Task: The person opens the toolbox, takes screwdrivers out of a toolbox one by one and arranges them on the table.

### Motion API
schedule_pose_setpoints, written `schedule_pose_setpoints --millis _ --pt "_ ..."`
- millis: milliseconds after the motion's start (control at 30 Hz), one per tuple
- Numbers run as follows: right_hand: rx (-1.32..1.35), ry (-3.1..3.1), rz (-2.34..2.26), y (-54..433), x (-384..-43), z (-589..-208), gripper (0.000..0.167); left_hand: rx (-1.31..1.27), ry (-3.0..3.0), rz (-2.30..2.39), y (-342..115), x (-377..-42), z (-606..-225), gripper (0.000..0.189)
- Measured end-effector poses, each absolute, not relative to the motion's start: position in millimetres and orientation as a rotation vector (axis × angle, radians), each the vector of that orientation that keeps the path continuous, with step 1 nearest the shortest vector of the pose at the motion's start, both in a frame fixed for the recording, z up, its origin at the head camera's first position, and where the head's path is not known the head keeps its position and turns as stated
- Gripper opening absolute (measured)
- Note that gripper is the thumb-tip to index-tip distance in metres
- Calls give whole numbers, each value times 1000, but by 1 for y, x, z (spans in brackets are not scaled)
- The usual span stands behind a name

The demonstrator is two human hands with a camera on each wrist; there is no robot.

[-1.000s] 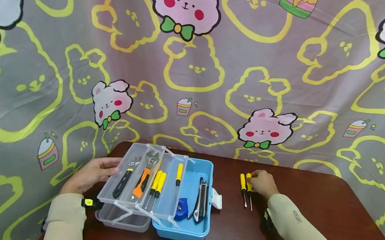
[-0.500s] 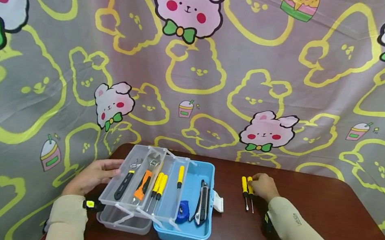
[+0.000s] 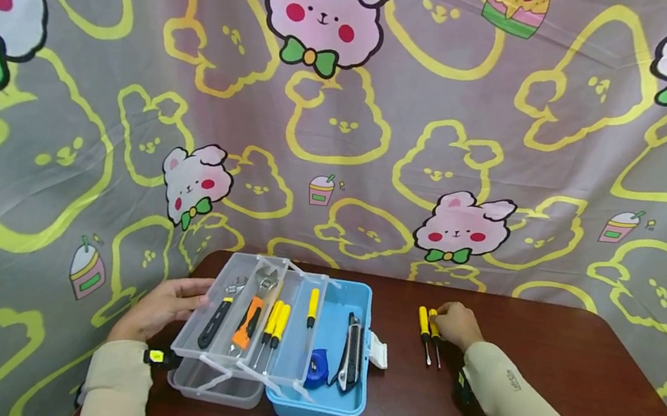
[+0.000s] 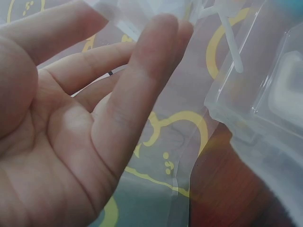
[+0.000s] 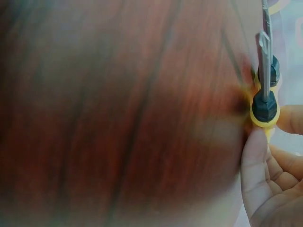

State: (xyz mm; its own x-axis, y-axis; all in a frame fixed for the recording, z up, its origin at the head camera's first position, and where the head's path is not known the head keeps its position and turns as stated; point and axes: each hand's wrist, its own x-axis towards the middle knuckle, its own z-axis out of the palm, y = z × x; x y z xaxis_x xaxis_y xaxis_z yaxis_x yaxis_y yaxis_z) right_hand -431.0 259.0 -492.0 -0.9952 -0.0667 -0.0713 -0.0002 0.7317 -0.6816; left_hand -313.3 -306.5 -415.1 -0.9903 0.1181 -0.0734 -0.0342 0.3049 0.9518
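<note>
On the right of the table, two yellow-handled screwdrivers lie side by side. My right hand [image 3: 459,324] pinches the handle of the right-hand screwdriver [image 3: 436,336] between thumb and finger; the left-hand screwdriver [image 3: 423,322] lies beside it. In the right wrist view the pinched screwdriver [image 5: 264,108] points its shaft upward in the picture. At the left, my left hand [image 3: 169,304] touches the outer edge of the raised clear tray [image 3: 187,337] of a toolbox, its fingers fairly straight. The left wrist view shows the palm of that left hand [image 4: 85,127], with nothing in it.
The toolbox's blue base [image 3: 313,415] stands open, holding a tape measure [image 3: 317,368] and a utility knife [image 3: 349,356]. In its trays lie a black-handled adjustable wrench [image 3: 215,323], an orange-and-black tool [image 3: 247,324] and several screwdrivers. A white latch [image 3: 379,351] juts rightward. Patterned cloth [image 3: 375,136] hangs behind.
The head view has shifted slightly. Both hands and the screwdrivers keep their places on the table and toolbox.
</note>
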Motion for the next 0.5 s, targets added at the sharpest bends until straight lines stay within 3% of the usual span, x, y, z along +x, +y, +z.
schedule_pose_setpoints --millis 500 --pt "-75 2830 -1101 259 -431 -490 40 130 2391 1802 -308 -315 -417 57"
